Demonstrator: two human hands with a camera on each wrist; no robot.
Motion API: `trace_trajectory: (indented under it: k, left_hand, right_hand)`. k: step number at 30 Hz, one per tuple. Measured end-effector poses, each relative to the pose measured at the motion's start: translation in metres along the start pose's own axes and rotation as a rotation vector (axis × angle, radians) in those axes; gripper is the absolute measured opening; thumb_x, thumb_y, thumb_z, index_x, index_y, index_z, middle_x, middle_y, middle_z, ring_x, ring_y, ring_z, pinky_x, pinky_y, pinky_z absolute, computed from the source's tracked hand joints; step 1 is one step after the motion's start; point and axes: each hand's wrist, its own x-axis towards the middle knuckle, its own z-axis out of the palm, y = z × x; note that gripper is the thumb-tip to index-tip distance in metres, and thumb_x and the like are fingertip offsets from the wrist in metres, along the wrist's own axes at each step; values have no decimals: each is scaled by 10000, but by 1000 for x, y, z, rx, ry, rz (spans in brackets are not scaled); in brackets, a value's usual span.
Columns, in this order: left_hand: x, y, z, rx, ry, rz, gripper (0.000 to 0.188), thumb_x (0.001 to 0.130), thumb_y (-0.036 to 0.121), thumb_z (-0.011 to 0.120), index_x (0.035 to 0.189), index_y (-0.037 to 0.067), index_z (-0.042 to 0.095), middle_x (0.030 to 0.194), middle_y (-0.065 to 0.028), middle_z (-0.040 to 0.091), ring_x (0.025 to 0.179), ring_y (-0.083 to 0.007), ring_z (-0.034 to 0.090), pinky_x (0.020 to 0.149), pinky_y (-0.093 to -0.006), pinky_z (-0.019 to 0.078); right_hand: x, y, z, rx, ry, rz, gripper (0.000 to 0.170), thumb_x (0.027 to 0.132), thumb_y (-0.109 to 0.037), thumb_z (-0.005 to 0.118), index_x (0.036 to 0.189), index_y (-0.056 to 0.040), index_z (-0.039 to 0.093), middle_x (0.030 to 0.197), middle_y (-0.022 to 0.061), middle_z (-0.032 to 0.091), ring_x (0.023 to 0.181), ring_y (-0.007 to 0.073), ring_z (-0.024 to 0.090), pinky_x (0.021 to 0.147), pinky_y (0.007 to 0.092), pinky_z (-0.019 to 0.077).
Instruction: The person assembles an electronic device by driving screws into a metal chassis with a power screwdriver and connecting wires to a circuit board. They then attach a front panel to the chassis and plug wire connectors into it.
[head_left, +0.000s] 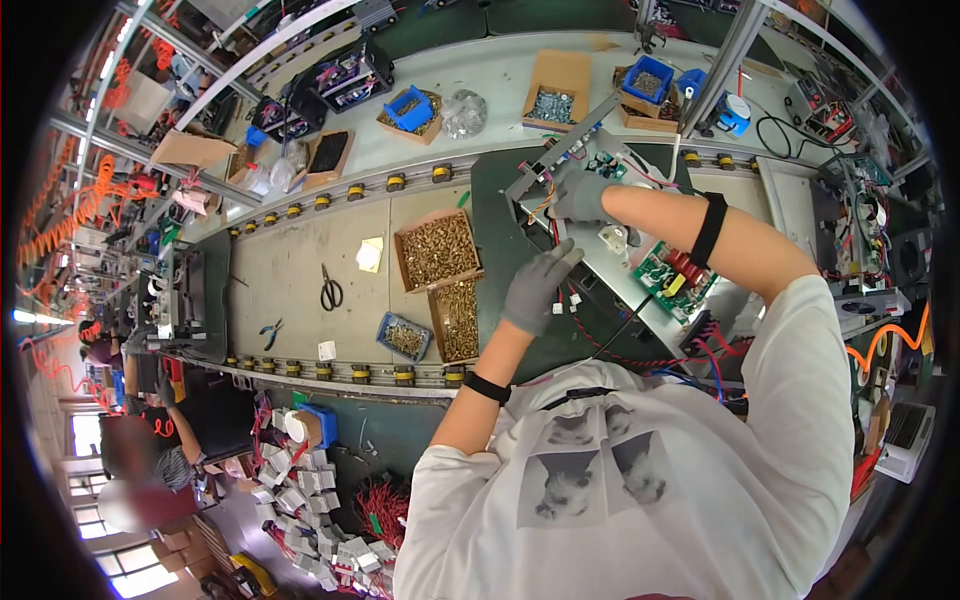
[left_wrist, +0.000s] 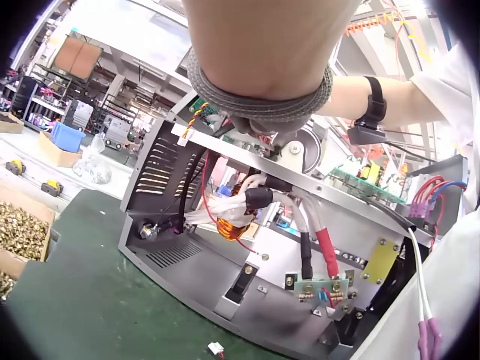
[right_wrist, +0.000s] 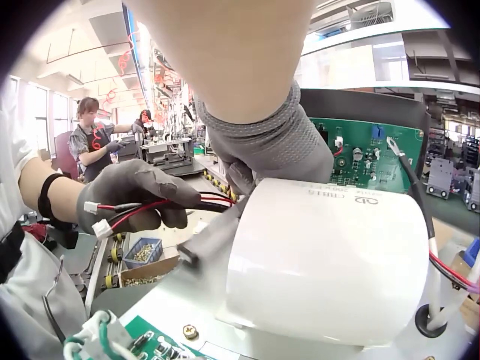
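Observation:
My gloved left hand (head_left: 540, 290) is at the near side of an open metal chassis (left_wrist: 187, 262). In the right wrist view, its fingers curl round red and black wires (right_wrist: 142, 211) whose white connectors (right_wrist: 102, 228) hang below the wrist side. My gloved right hand (head_left: 585, 195) reaches over the chassis, fingers bent down where the same wires run in; its fingertips are partly hidden behind a large white capacitor (right_wrist: 330, 262). A green circuit board (right_wrist: 367, 154) stands beyond that hand. A second board (head_left: 675, 280) with red coils lies under the right forearm.
Cardboard boxes of brass fasteners (head_left: 437, 250) and a blue tray of screws (head_left: 404, 336) stand left of the chassis. Scissors (head_left: 331, 290) and pliers (head_left: 270, 333) lie farther left. Roller rails (head_left: 397, 182) border the bench. Another person (right_wrist: 90, 139) works in the background.

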Motion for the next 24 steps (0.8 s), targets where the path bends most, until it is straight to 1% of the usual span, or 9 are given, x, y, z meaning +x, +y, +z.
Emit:
trace_trajectory:
  k: [2,3,4,6,11,14,16,23,24]
  left_hand:
    - [-5,-1,-2,-18,-8,-20,635,665,-31,539,1276,124,469,1310,-126,465,1099,-323,511,913,-396,423]
    - [-8,-3,-2,-2,13,-22,597,686,-22,536,1262,124,484,1302,-127,472,1090,-324,518,906,-397,428]
    - [-11,-3,-1,13,34,-24,560,707,-14,532,1249,125,499,1294,-128,478,1080,-325,525,899,-398,433]
    - [-16,-4,3,-4,125,-42,510,741,-8,516,1233,124,513,1267,-133,498,1066,-330,532,882,-398,444]
    - [-13,-11,24,-116,380,-252,325,849,93,525,1171,102,557,1131,-127,588,988,-281,588,810,-358,479]
    - [0,-2,25,-576,299,-613,295,841,214,607,1083,45,595,936,-108,642,828,-190,627,710,-306,487]
    - [16,9,18,-741,-71,-907,366,846,309,618,1079,27,605,840,-45,648,684,-100,606,551,-232,447]
    - [15,7,19,-1070,-74,-1100,201,789,157,604,945,31,594,790,-71,630,645,-158,594,578,-277,462]
    - [13,7,20,-1071,-73,-1102,201,789,157,604,945,31,594,790,-71,630,645,-158,594,578,-277,462]
  right_hand:
    - [-1,-4,-17,337,-240,213,269,746,-287,634,826,-30,640,776,125,624,718,254,608,647,340,482]
    - [74,77,33,429,-115,-201,154,665,-244,644,619,-99,619,541,18,563,449,90,530,374,274,377]
    - [49,53,14,425,-122,-201,154,665,-244,644,619,-99,619,541,18,563,449,90,530,374,274,377]
    - [-4,13,-27,809,-50,214,176,676,-251,659,618,-91,612,497,-9,523,392,79,459,337,225,304]
    - [-26,5,-32,883,-245,89,285,806,-360,607,826,-78,645,642,-16,567,468,68,469,382,186,305]
    - [-31,0,-28,859,-175,97,340,854,-408,541,871,-81,635,750,-6,591,555,62,504,432,188,348]
    - [-30,-2,-27,768,-156,119,352,863,-412,517,876,-83,643,762,0,593,584,65,511,452,206,369]
    - [-36,15,-24,954,-215,-48,290,856,-307,503,931,-65,645,868,19,608,642,112,565,544,243,446]
    - [-37,17,-22,735,-177,-188,300,854,-304,501,957,-56,636,871,29,609,667,123,578,573,254,458]
